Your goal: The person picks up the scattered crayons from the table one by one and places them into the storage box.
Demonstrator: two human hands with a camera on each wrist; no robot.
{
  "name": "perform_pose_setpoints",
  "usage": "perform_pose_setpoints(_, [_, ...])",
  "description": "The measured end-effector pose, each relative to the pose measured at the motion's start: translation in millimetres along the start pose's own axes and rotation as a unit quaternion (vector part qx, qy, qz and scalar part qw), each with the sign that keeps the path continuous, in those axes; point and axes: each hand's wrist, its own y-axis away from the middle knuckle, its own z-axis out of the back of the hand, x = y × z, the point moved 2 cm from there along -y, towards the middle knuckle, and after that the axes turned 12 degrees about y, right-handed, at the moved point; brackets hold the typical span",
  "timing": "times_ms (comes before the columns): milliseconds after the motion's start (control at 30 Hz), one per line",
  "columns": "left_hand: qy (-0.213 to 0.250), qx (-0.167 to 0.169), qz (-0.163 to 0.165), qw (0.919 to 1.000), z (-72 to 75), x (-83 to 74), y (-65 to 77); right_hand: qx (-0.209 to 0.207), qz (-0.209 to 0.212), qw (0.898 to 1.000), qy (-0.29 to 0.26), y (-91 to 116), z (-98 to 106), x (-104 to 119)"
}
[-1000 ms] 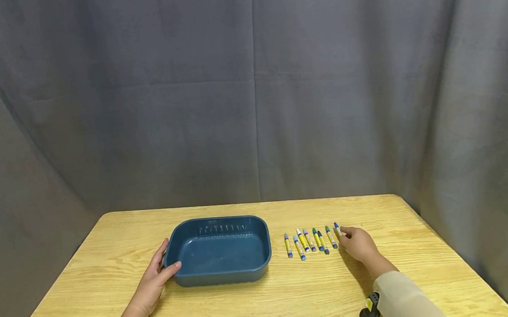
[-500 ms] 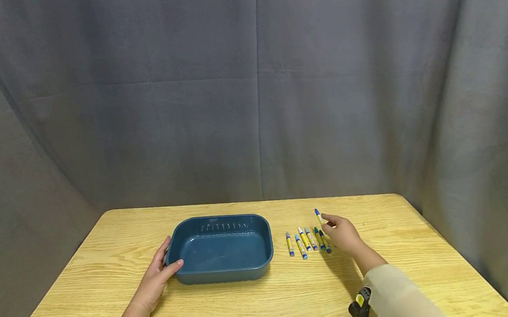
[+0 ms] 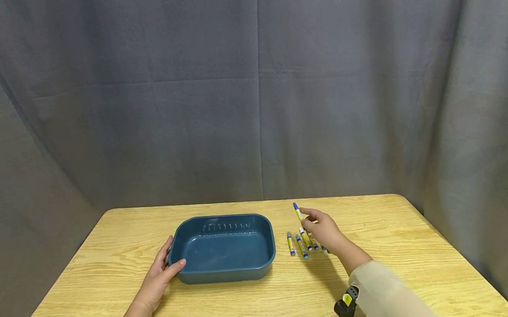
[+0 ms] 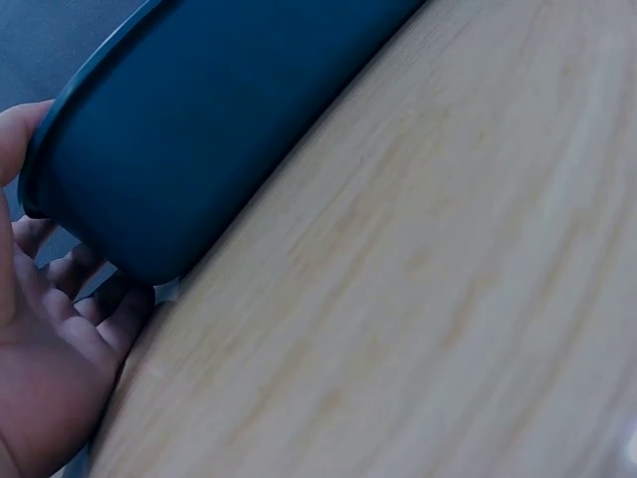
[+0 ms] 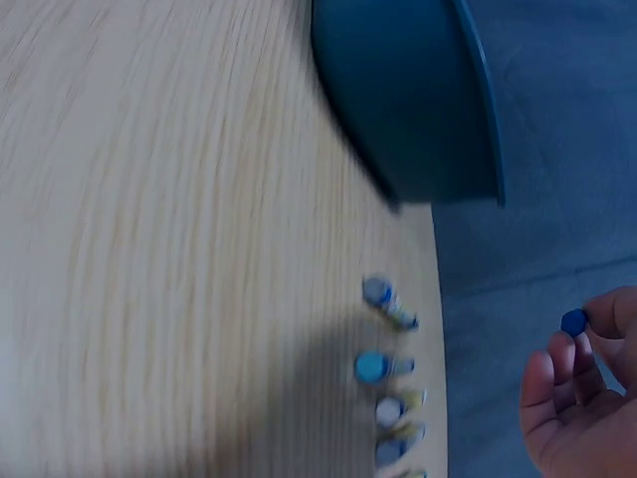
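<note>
A dark blue plastic basin [image 3: 224,277] sits on the table. My left hand [image 3: 155,278] holds its left end, thumb over the rim and fingers along the outer wall; the left wrist view shows the fingers bent against the basin wall [image 4: 199,129]. Above the table, my right hand [image 3: 323,228] pinches a blue crayon [image 3: 298,211] with a yellow wrapper between thumb and fingers. Its blue end [image 5: 573,322] points at the right wrist camera. Below lie several crayons, among them a light blue one [image 3: 302,247] and a greyish-blue one [image 3: 290,244]. My right hand partly hides the others.
The light wooden table [image 3: 229,310] has rounded back corners. Grey curtains [image 3: 190,133] hang behind it and along both sides. A black device with a yellow spot [image 3: 347,304] is strapped at my right sleeve.
My right hand has lifted the blue crayon from the right end of the row and carried it left over the other crayons. My left hand stays at the basin.
</note>
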Motion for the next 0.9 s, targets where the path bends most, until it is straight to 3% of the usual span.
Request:
perform_pose_setpoints(633, [-0.014,-0.007,0.002,0.9999,-2.8,-2.9,3.5,0.042,0.063,0.995,-0.059,-10,-54,71])
perform_pose_setpoints(900, [-0.005,-0.009,-0.004,0.9999,-6.6,-1.7,3.2,0.092,0.087,0.990,-0.062,-12,-89,88])
